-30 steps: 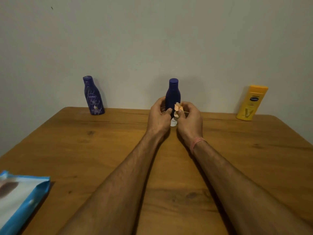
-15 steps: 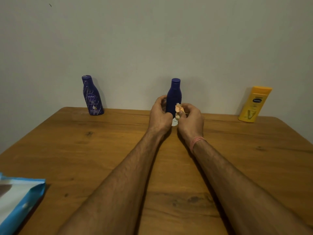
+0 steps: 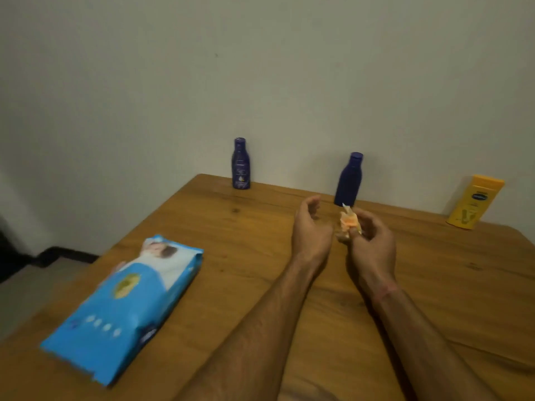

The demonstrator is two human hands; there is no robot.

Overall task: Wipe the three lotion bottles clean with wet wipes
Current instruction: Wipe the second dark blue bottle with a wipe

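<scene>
Hands off the middle bottle, wipe in right hand

Right hand (image 3: 372,244) pinches a crumpled orange-stained wipe (image 3: 349,220) between thumb and curled fingers, just in front of the plain dark-blue bottle (image 3: 348,180); not touching it. Left hand (image 3: 311,227) hovers beside it, fingers loosely curled, holding nothing. Three bottles upright along the wall edge of the wooden table (image 3: 289,299): labelled dark-blue bottle (image 3: 241,164) at left, plain dark-blue one in the middle, yellow bottle (image 3: 473,205) at right, well apart. Blue wet-wipe pack (image 3: 124,305) lies flat near the table's left edge. Image slightly blurred.
</scene>
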